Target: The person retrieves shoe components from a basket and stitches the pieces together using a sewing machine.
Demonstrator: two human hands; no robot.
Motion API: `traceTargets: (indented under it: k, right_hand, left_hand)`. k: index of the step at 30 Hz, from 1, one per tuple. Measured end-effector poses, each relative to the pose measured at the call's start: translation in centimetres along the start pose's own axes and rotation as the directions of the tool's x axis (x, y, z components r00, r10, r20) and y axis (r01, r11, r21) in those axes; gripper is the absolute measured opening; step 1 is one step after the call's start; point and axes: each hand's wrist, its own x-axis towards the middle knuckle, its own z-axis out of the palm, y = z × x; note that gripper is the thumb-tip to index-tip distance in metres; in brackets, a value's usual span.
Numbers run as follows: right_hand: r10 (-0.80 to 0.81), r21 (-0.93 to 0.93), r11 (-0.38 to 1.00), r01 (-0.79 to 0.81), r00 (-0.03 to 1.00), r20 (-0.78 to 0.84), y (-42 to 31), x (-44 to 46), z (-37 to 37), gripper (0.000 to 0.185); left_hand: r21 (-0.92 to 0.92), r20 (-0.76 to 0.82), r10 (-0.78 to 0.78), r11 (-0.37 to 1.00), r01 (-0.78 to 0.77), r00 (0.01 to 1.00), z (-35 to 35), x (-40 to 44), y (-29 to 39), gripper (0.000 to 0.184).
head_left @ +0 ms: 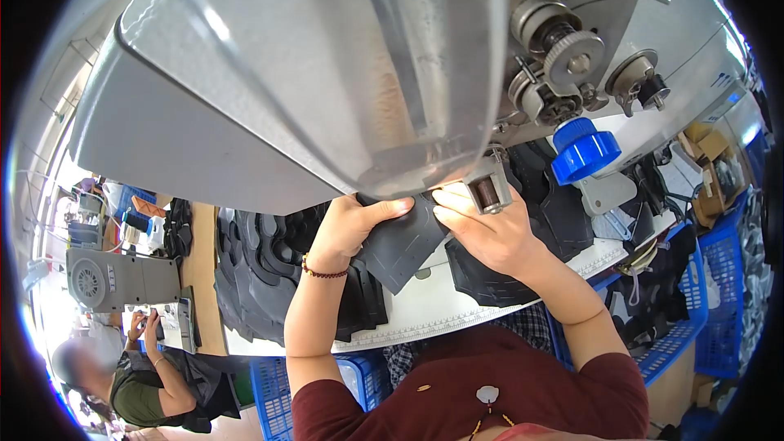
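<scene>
Our left grip pinched a dark piece at the machine; whether our right grip held it, we couldn't tell. Stacked pieces lay nearby, finished or unfinished, we couldn't say.

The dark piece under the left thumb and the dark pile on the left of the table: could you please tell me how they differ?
The dark piece is single, while the dark pile holds many overlapping pieces. The dark piece has the left thumb on it; no hand touches the visible part of the dark pile. Both are dark and lie at the white table.
</scene>
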Motion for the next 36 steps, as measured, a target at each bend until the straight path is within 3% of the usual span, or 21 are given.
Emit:
traceTargets:
  k: [3, 12, 15, 18, 24, 27, 30, 33, 36]
  right_hand:
    - [0.013, -0.013, 1.0, -0.013, 1.0, -0.004, 0.0, 0.1, 0.3, 0.019]
    - [0.042, 0.024, 0.999, -0.041, 0.999, -0.029, -0.1, -0.1, 0.2, 0.022]
    - [0.039, 0.017, 0.999, -0.039, 0.999, -0.021, -0.1, 0.0, 0.1, 0.022]
    - [0.039, 0.02, 0.999, -0.039, 0.999, -0.015, 0.0, 0.0, 0.1, 0.021]
    - [0.047, 0.002, 0.999, -0.047, 0.999, 0.017, 0.0, 0.2, 0.1, 0.021]
    - [0.056, -0.013, 0.998, -0.056, 0.998, 0.026, -0.2, 0.3, 0.0, 0.021]
    - [0.072, -0.03, 0.997, -0.071, 0.997, 0.028, -0.4, 0.4, 0.1, 0.021]
    - [0.094, -0.04, 0.995, -0.092, 0.995, 0.036, -0.7, 0.5, 0.1, 0.02]
    - [0.095, -0.037, 0.995, -0.093, 0.994, 0.045, -0.5, 0.4, 0.4, 0.018]
  left_hand:
    - [0.013, 0.021, -0.111, 0.994, 0.111, 0.994, -0.6, 0.6, 0.6, 0.036]
    - [0.177, 0.062, 0.121, 0.976, -0.131, 0.991, -1.1, 0.0, 0.1, 0.037]
    - [0.173, 0.046, 0.058, 0.983, -0.065, 0.997, -1.1, -0.1, 0.3, 0.038]
    - [0.148, 0.037, 0.174, 0.973, -0.177, 0.984, -0.5, 0.1, 0.5, 0.034]
    - [0.166, 0.108, 0.213, 0.959, -0.229, 0.971, -1.5, 1.1, 0.3, 0.032]
    - [0.246, 0.063, 0.081, 0.965, -0.094, 0.995, -1.8, 1.2, 0.9, 0.048]
    - [0.2, 0.079, 0.08, 0.975, -0.094, 0.994, -1.6, 1.4, 1.2, 0.044]
    - [0.164, 0.044, -0.063, 0.985, 0.055, 0.997, -0.6, 1.1, 2.7, 0.04]
    - [0.157, 0.107, 0.027, 0.987, -0.044, 0.994, -1.6, 1.8, 2.0, 0.037]
